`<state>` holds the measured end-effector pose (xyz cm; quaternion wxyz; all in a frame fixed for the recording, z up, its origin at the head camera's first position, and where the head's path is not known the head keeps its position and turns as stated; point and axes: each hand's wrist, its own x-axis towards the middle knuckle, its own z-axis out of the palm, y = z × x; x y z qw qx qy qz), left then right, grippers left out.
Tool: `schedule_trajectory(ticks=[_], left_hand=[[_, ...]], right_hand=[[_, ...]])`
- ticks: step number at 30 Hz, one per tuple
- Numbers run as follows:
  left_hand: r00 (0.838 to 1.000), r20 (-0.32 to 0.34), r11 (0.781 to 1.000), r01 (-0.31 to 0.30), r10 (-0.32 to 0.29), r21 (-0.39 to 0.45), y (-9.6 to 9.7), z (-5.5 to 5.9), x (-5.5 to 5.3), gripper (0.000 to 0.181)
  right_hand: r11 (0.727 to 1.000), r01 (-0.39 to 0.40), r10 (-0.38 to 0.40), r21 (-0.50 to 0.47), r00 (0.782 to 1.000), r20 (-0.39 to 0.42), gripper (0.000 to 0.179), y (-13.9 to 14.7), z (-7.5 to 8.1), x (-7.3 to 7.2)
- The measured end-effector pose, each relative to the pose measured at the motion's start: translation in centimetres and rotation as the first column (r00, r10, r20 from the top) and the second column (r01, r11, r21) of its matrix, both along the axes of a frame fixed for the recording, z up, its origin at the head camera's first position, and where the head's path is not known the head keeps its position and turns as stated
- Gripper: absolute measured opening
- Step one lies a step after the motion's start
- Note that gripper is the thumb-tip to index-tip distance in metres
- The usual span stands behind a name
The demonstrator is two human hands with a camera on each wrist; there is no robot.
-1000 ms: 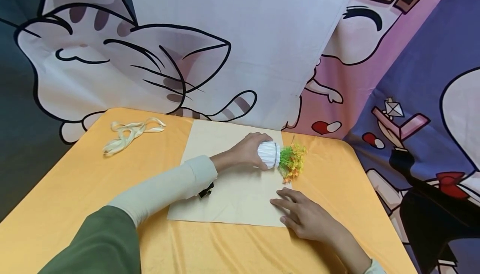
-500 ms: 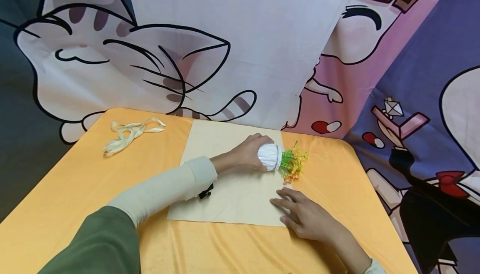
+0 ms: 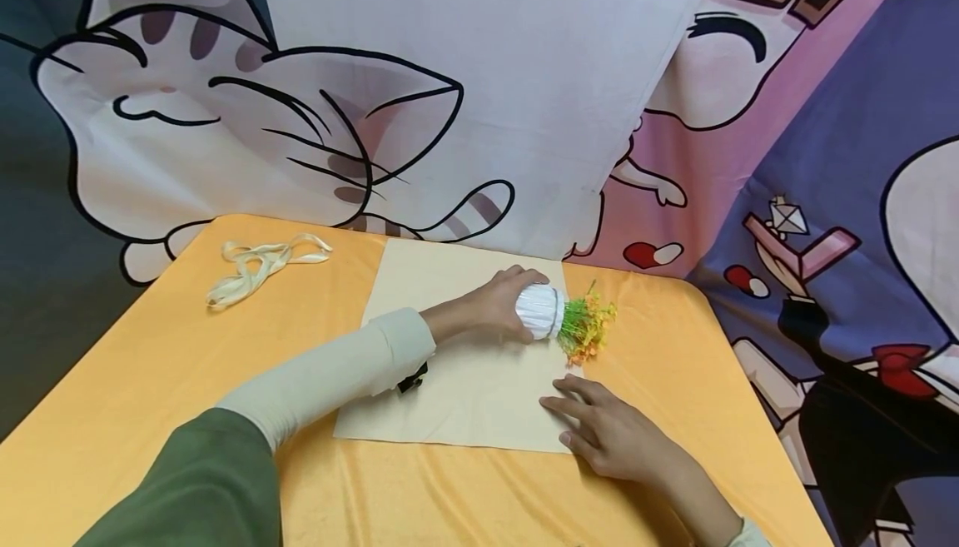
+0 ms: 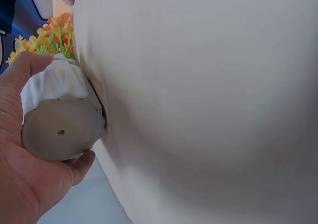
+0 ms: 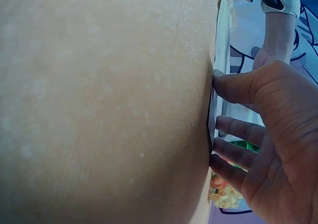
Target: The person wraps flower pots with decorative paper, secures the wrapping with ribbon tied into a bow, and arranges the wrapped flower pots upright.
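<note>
My left hand [image 3: 494,307] grips a white ribbed flowerpot [image 3: 536,311] that lies on its side on a cream sheet [image 3: 464,405]. Out of the pot's mouth, toward the right, spread yellow and orange artificial flowers [image 3: 588,330] on green stems. The left wrist view shows the pot's flat base [image 4: 62,129] with a small hole, thumb and fingers curled around it. My right hand [image 3: 614,430] rests at the sheet's right edge, fingers spread and fingertips on the sheet. In the right wrist view its fingers [image 5: 238,129] touch down along that edge, with the flowers beyond.
A bundle of cream ribbon [image 3: 258,268] lies at the back left of the yellow tablecloth [image 3: 165,380]. Behind the table hangs a cartoon-printed cloth [image 3: 524,97], close to its back edge. A black device [image 3: 412,379] is at the left wrist.
Between one second and half a second ago, the pot turned slightly in my left hand and its flowers shifted a little. Since then it has stayed in place. The right hand has not moved.
</note>
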<state>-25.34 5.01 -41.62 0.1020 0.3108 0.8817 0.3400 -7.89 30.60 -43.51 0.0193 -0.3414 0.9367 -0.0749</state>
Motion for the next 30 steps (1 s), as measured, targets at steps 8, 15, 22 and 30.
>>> schedule_trajectory(ticks=[8, 15, 22, 30], left_hand=[[0.999, 0.045, 0.999, -0.019, 0.017, 0.041, -0.6, -0.3, 0.1, 0.116], [0.984, 0.071, 0.984, -0.17, 0.166, 0.058, -2.6, -0.6, 0.8, 0.115], [0.944, 0.033, 0.938, -0.33, 0.328, 0.109, -6.1, -0.6, 2.3, 0.061], [0.916, -0.212, 0.902, -0.383, 0.342, -0.2, -11.9, -1.6, 3.9, 0.031]], right_hand=[[1.0, 0.02, -0.02, 0.005, 0.999, 0.043, 0.049, 0.0, 0.4, -0.1], [1.0, -0.009, 0.008, 0.017, 0.999, 0.052, 0.045, -0.4, 1.2, -0.8], [0.997, -0.014, 0.007, -0.073, 0.996, -0.094, 0.028, -1.4, 2.2, -2.2], [0.996, 0.025, -0.052, -0.082, 0.938, -0.344, 0.042, -3.6, 4.0, -5.7]])
